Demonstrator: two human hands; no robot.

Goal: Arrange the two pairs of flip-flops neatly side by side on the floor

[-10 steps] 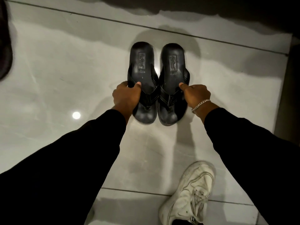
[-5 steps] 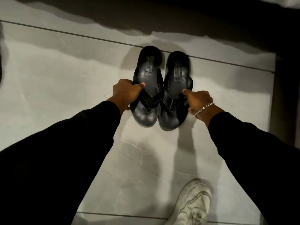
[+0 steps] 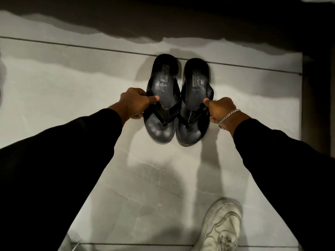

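Observation:
Two black flip-flops lie side by side on the pale floor tile, toes toward me, heels near a grout line. My left hand (image 3: 135, 104) grips the outer edge of the left flip-flop (image 3: 163, 98), thumb on its footbed. My right hand (image 3: 220, 110), with a silver bracelet, grips the outer edge of the right flip-flop (image 3: 194, 104), thumb on the footbed. The two sandals nearly touch along their inner sides. No second pair is in view.
My white sneaker (image 3: 220, 227) stands on the tile at the lower right. A dark wall or ledge (image 3: 163, 20) casts a shadow along the far side. A dark vertical edge (image 3: 317, 105) borders the tile on the right.
Both hands have pushed the pair of flip-flops away from me, toward the far grout line. The grips are unchanged.

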